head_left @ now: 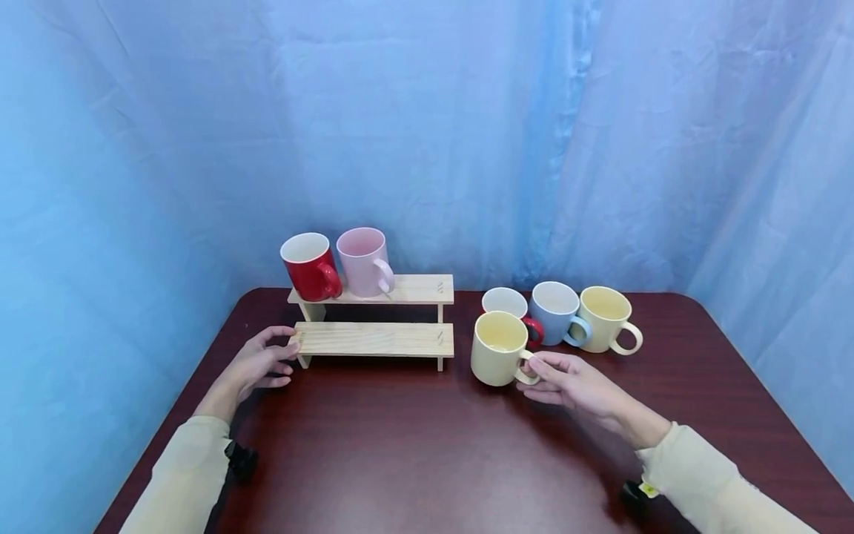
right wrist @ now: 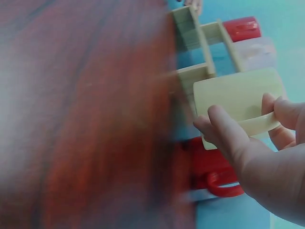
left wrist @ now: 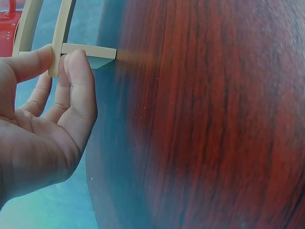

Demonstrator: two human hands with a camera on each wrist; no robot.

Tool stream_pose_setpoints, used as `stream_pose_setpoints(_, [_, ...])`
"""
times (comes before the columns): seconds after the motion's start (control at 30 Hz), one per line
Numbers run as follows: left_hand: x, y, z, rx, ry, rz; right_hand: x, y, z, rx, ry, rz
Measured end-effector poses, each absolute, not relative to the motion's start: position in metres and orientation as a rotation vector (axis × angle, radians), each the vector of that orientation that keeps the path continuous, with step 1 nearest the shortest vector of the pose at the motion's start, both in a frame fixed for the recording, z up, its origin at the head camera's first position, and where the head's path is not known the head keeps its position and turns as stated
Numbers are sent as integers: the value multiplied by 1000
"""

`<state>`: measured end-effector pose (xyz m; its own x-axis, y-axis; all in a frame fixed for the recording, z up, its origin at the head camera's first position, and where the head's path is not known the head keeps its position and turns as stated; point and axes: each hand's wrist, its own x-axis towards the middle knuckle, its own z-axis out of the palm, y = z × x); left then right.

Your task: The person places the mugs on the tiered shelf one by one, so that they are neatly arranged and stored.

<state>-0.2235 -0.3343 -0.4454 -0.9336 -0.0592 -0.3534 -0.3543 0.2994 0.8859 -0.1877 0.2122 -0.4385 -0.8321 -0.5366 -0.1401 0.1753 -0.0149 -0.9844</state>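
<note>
Right hand (head_left: 570, 386) grips a yellow mug (head_left: 495, 362), whose inside only the head view shows.

Studio-type setup, w/ blue drapes (head_left: 427, 133) on 3 sides of dk tbl (head_left: 400, 452).

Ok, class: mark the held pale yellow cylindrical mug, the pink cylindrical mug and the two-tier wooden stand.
Held pale yellow cylindrical mug (head_left: 495, 361), head view: outer wall.
Pink cylindrical mug (head_left: 363, 274), head view: outer wall.
Two-tier wooden stand (head_left: 373, 339), head view: lower shelf.
</note>
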Motion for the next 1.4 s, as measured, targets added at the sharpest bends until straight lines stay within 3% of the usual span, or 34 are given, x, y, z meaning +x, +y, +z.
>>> stream_pose_setpoints(0.5, [-226, -334, -446, -367, 2298, 1677, -198, 193, -378, -355, 1823, -1917])
stream_pose_setpoints(1.4, [-224, -334, -446, -358, 2292, 1690, -252, 117, -321, -390, 1882, -2019])
